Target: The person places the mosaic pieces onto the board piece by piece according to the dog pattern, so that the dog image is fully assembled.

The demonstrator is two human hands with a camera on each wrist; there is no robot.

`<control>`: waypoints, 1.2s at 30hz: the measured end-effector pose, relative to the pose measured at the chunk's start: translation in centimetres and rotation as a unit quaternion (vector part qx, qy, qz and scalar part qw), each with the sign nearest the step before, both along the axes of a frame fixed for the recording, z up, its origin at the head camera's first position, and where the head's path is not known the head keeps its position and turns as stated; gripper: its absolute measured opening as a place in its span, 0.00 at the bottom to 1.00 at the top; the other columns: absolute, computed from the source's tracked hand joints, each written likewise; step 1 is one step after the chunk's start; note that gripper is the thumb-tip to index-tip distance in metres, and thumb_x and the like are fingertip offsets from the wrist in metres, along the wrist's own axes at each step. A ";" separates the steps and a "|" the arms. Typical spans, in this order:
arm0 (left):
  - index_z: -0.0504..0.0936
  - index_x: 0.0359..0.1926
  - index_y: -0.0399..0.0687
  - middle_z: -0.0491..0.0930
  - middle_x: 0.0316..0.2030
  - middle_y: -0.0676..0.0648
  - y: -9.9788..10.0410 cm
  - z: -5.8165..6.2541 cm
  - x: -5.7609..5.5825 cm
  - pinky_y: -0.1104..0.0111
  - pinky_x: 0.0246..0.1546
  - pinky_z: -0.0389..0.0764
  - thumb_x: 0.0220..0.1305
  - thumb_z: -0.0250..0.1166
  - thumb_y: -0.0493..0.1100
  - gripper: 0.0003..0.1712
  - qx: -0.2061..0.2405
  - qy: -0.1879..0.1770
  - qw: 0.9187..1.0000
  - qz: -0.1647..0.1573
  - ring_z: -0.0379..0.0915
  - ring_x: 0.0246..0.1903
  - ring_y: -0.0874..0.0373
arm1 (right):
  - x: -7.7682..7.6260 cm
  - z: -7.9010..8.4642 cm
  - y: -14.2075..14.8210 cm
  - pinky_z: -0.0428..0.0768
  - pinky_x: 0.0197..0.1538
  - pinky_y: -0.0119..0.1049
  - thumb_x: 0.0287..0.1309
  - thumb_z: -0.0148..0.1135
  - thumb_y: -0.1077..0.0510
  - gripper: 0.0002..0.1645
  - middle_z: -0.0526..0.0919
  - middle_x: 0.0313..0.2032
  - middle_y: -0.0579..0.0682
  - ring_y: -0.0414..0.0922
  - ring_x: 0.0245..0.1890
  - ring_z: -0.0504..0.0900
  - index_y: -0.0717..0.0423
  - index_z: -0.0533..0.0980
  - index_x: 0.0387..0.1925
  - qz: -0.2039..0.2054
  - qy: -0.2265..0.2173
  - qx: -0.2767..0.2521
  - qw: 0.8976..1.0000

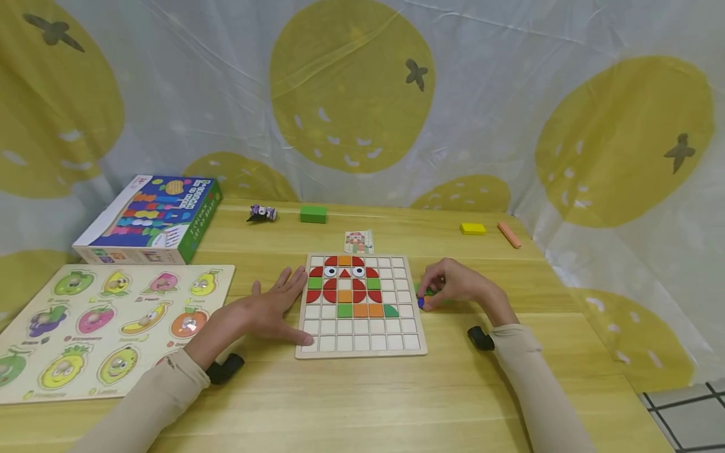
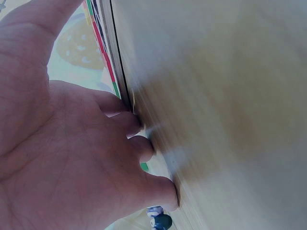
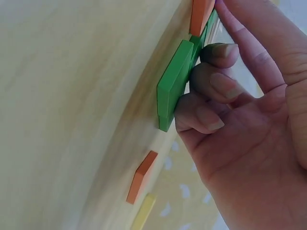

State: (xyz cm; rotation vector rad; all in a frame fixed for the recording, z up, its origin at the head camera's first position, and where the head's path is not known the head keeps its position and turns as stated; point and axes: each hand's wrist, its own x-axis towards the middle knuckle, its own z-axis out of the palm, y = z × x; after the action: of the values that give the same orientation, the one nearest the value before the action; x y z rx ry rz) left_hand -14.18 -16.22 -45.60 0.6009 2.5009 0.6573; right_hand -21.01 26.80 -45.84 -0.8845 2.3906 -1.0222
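A wooden grid board (image 1: 330, 345) lies in the middle of the table, partly filled with red, green and orange pieces and two eye pieces. My left hand (image 1: 270, 313) spreads its fingers along the board's left edge, thumb on the lower left corner. Just off the board's right side, my right hand (image 1: 461, 284) pinches a small blue piece (image 1: 421, 303) between thumb and forefinger. Its other fingers curl beside green pieces (image 3: 175, 79) and an orange piece (image 3: 201, 17) in the right wrist view. A quarter-round green piece (image 1: 390, 311) lies rightmost in the board's lowest filled row.
Behind the board lies a small pattern card (image 1: 359, 241). A fruit puzzle board (image 1: 218, 277) and a game box (image 1: 153, 217) occupy the left. Along the back are a small figure (image 1: 263, 214), a green block (image 1: 313, 214), a yellow block (image 1: 472, 229) and an orange stick (image 1: 509, 234).
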 end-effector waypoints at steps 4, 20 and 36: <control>0.35 0.87 0.40 0.29 0.87 0.37 0.3 1.1 0.5 0.21 0.70 0.22 0.59 0.76 0.72 0.79 0.002 -0.008 1.000 -0.002 0.19 0.85 0.34 | 0.4 0.2 0.5 0.72 0.36 0.30 0.55 0.83 0.65 0.07 0.79 0.30 0.51 0.42 0.30 0.72 0.58 0.89 0.34 -0.018 0.000 0.011 1.000; 0.37 0.87 0.40 0.30 0.87 0.37 0.4 0.8 0.3 0.22 0.70 0.22 0.57 0.77 0.72 0.79 -0.001 -0.001 1.000 0.001 0.19 0.85 0.34 | 0.7 0.0 0.9 0.73 0.36 0.29 0.65 0.77 0.62 0.04 0.84 0.29 0.46 0.41 0.30 0.74 0.58 0.88 0.33 -0.050 0.055 0.023 0.997; 0.37 0.88 0.41 0.30 0.87 0.38 0.1 0.7 0.3 0.23 0.71 0.21 0.57 0.77 0.73 0.79 0.004 0.001 1.000 -0.003 0.19 0.85 0.34 | 0.7 0.7 0.8 0.81 0.41 0.31 0.72 0.68 0.64 0.06 0.91 0.36 0.49 0.40 0.33 0.80 0.60 0.89 0.39 -0.042 0.071 0.053 0.995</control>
State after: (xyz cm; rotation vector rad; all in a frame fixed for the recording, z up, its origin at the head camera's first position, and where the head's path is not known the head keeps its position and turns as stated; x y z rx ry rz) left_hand -13.89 -16.15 -44.90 0.6109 2.4983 0.6660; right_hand -20.27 27.63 -45.15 -0.8517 2.5932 -0.8791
